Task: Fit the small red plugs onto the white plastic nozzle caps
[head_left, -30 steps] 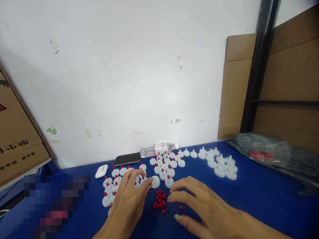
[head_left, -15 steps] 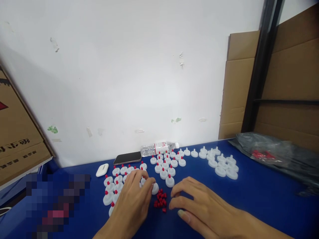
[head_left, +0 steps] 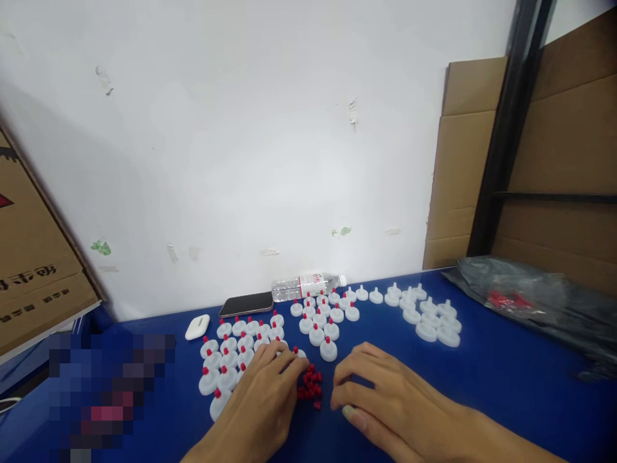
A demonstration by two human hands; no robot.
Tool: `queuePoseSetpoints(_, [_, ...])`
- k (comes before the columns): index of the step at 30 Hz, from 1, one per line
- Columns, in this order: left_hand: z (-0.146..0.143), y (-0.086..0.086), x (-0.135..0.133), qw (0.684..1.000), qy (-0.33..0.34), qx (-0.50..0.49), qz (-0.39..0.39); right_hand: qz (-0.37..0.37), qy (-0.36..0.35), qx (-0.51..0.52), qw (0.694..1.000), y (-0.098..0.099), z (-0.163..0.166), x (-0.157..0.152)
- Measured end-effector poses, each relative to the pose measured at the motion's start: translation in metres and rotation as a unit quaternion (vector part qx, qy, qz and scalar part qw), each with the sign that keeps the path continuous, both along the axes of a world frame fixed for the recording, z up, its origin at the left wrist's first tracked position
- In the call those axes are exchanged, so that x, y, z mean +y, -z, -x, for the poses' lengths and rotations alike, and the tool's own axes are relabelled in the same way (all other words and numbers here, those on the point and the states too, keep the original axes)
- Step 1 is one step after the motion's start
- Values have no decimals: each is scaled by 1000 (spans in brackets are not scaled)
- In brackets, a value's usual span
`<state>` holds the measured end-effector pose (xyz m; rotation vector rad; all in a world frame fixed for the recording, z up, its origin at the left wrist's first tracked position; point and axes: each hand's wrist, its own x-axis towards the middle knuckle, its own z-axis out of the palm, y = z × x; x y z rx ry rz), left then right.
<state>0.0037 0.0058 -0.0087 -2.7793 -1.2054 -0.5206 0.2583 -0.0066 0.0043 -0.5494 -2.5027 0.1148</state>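
Note:
My left hand [head_left: 258, 402] rests on the blue table [head_left: 491, 379], fingers curled over a white cap [head_left: 299, 353] that is mostly hidden beneath them. Its fingertips touch a small pile of red plugs [head_left: 311, 386]. My right hand [head_left: 385, 399] lies just right of that pile, fingers bent and pinched toward the thumb; what they hold is hidden. Behind my left hand stand white caps with red tips [head_left: 236, 350], and a second such group [head_left: 321, 318] stands behind the pile. Plain white caps [head_left: 429, 318] sit further right.
A water bottle [head_left: 308, 287] lies at the wall beside a dark phone [head_left: 245, 304] and a white earbud case [head_left: 197, 326]. A black plastic bag [head_left: 530, 299] with red pieces lies at the right. Cardboard boxes stand at the left [head_left: 33, 270] and right [head_left: 463, 161].
My left hand has drawn back toward me with the white cap, uncovering more of the red-tipped caps behind it. A stray red plug by my right hand is gone from sight.

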Motion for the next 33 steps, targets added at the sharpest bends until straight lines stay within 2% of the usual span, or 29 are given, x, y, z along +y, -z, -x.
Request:
queuePoseSetpoints(6, [2,3,0,1000,4,14,-15,-7,-1,1,1000,0,1,-1])
queuePoseSetpoints(13, [7,11,4,996,-24,74,-41,-16,-6,8,1000,-1,1,-1])
queuePoseSetpoints(21, [4,4,0,993,-18,108,-35,-20,-8,11,1000,-3,1,0])
queuePoseSetpoints(25, [6,8,3,986,-33,139,-81,-31,-9,23,999,0,2,0])
queuePoseSetpoints(30, [1,2,1,992,-7,78,-98,-55,43,79,994,4,-1,2])
queuePoseSetpoints(33, [-2,-3,-2,996,10,28,-84,-75,122,103,984,1,-7,10])
